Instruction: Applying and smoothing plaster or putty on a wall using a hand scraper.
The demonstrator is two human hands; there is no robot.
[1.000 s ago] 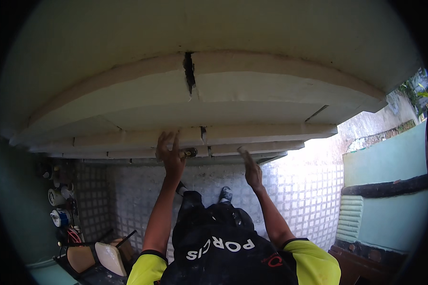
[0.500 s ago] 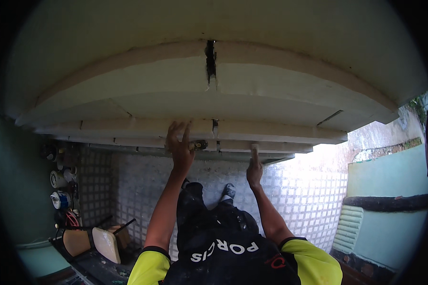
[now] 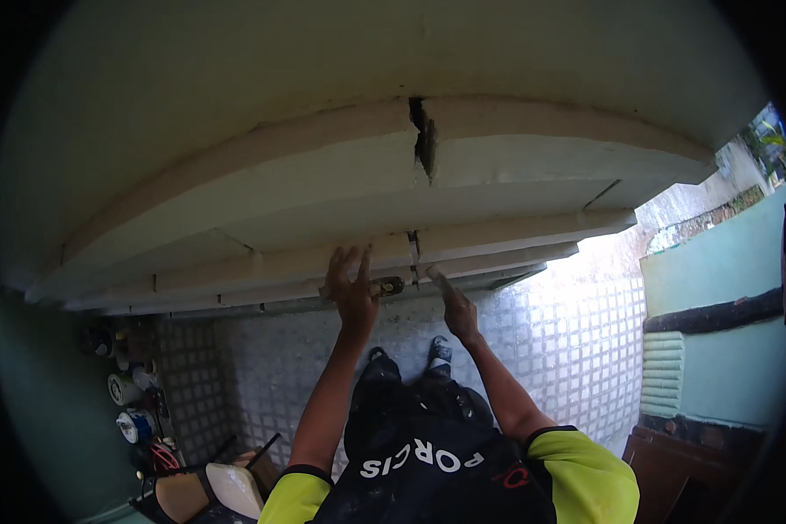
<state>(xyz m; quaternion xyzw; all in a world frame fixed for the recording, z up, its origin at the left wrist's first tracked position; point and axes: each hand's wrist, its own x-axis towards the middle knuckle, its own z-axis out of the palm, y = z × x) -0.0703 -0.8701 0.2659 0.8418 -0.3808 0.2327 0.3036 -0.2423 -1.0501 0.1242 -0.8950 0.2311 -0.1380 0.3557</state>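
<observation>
My left hand (image 3: 355,293) is gripping a dark, rounded thing (image 3: 388,286), whose end is sticking out to the right of my palm, while its fingers are pointing up at the pale ledge (image 3: 498,234); I cannot tell if they are touching it. Just right of that end, my right hand (image 3: 459,313) is pointing a pale tip up and leftward; I cannot tell whether it is holding anything. Above both hands, a dark gap (image 3: 423,140) is splitting the upper beam (image 3: 323,166).
</observation>
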